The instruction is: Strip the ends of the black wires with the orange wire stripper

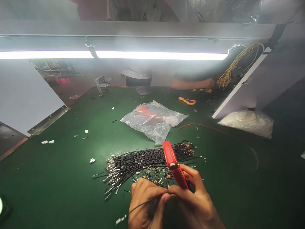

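Observation:
My left hand (144, 203) pinches a black wire (139, 206) between thumb and forefinger. A pale metal terminal (121, 219) on its end sticks out at the lower left. In my right hand (199, 198) is a red wire stripper (176, 167), held upright and seen edge-on. The fingertips of both hands meet at the tool's lower end, and the wire's other end is hidden there. Just beyond the hands lies a bundle of black wires (145, 162), terminals to the left and bare copper ends to the right. Short cut scraps (154, 175) are scattered beside it.
Behind the bundle lies a clear plastic bag (154, 122) with something red inside. An orange hand tool (187, 101), a red wire (202, 124) and a bag of pale pieces (247, 122) sit farther back. Small white connectors (92, 161) dot the left. A lamp (162, 55) hangs above.

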`<action>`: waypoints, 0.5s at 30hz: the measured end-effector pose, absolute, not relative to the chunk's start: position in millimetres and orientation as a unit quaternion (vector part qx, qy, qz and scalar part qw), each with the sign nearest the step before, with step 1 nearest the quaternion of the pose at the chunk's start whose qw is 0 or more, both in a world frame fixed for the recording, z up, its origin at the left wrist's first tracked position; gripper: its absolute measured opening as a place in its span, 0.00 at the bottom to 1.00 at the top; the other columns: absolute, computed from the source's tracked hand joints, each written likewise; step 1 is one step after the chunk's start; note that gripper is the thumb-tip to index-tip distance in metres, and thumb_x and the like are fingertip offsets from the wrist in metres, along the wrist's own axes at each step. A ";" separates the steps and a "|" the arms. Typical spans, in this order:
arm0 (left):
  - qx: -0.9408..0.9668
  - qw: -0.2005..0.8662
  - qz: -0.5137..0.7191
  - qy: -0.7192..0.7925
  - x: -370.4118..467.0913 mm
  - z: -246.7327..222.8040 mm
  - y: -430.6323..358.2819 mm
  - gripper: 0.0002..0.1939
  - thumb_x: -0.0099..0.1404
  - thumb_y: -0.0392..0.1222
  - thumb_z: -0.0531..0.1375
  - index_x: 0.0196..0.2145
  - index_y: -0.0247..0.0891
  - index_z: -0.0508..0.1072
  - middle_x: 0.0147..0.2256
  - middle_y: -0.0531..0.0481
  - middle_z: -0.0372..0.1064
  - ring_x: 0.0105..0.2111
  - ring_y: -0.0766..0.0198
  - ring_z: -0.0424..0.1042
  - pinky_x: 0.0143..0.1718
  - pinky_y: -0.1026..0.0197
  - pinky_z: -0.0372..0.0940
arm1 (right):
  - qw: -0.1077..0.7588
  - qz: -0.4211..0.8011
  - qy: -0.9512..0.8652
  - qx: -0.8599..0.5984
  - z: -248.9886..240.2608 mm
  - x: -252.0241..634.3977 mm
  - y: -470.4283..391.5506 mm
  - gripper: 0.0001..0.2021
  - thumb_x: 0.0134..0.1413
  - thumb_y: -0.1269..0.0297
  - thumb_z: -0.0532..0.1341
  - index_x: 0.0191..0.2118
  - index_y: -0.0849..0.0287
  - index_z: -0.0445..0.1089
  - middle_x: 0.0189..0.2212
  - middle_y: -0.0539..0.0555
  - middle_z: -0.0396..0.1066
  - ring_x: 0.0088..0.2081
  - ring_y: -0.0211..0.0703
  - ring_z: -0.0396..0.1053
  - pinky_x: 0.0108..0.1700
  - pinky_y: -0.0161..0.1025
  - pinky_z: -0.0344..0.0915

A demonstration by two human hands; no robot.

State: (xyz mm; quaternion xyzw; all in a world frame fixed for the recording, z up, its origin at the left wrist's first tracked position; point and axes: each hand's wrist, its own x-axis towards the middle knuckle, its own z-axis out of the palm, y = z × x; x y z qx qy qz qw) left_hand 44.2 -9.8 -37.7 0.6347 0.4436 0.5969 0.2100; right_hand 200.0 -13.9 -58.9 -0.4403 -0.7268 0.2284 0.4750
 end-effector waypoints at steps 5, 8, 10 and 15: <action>0.626 0.205 0.597 0.459 36.8 -35.8 -6.8 0.07 0.71 0.36 0.61 0.34 0.44 0.75 0.27 0.58 0.68 0.29 0.64 0.64 0.36 0.58 0.57 | 0.459 0.261 -0.698 -0.484 -49.6 209.0 -10.2 0.23 0.72 0.70 0.53 0.61 0.29 0.66 0.63 0.47 0.47 0.54 0.40 0.66 0.54 0.36 0.65; 0.629 0.172 0.599 0.464 21.9 -32.6 0.8 0.08 0.68 0.31 0.62 0.38 0.44 0.75 0.29 0.59 0.69 0.29 0.65 0.65 0.36 0.59 0.59 | 0.462 0.404 -0.627 -0.479 -38.7 215.0 -14.3 0.20 0.73 0.53 0.52 0.64 0.19 0.58 0.59 0.46 0.58 0.52 0.42 0.67 0.54 0.40 0.64; 0.669 0.139 0.583 0.440 11.5 -29.3 6.5 0.10 0.66 0.28 0.63 0.41 0.43 0.75 0.29 0.59 0.69 0.29 0.67 0.66 0.35 0.60 0.60 | 0.474 0.525 -0.558 -0.434 -31.4 217.8 -17.1 0.26 0.70 0.47 0.55 0.65 0.11 0.45 0.59 0.43 0.65 0.47 0.41 0.70 0.51 0.43 0.66; 0.705 0.071 0.571 0.416 -2.2 -20.1 11.3 0.11 0.65 0.26 0.62 0.43 0.39 0.74 0.29 0.58 0.70 0.29 0.67 0.68 0.38 0.59 0.59 | 0.477 0.692 -0.405 -0.361 -22.5 218.0 -14.4 0.35 0.60 0.51 0.68 0.65 0.28 0.46 0.51 0.48 0.76 0.38 0.42 0.74 0.40 0.42 0.66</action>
